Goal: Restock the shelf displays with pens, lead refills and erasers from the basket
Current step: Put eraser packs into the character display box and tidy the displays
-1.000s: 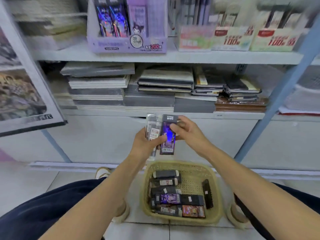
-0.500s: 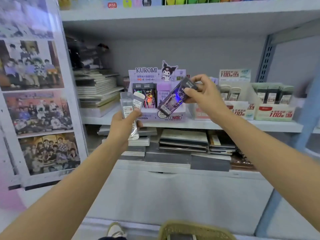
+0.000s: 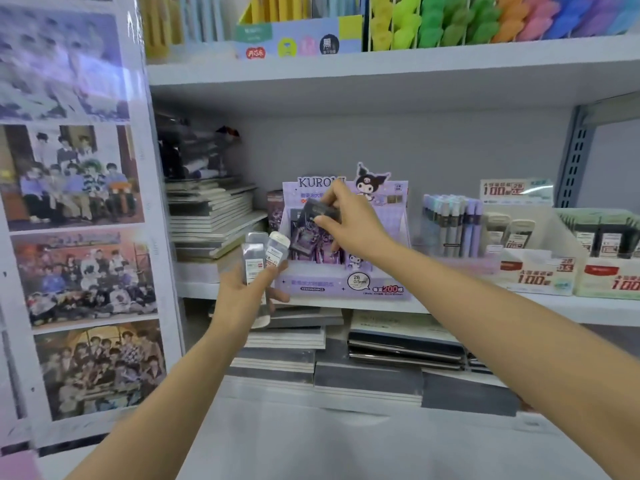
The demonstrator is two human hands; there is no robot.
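Purple lead-refill pack [image 3: 308, 233] pinched between right fingers [image 3: 329, 223] (above display box [image 3: 343, 289]).

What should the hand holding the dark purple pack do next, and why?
Probably slide it down into the box and let go. The right hand pinches the dark pack, tilted, just over the open purple Kuromi display box, where similar packs already stand. The left hand holds two clear cases that are not yet shelved.

A stationery shop: white shelves [image 3: 381, 69] carry priced display boxes [image 3: 343, 282] of lead refills, stacked notebooks [image 3: 214, 216], and coloured pens [image 3: 450, 22].
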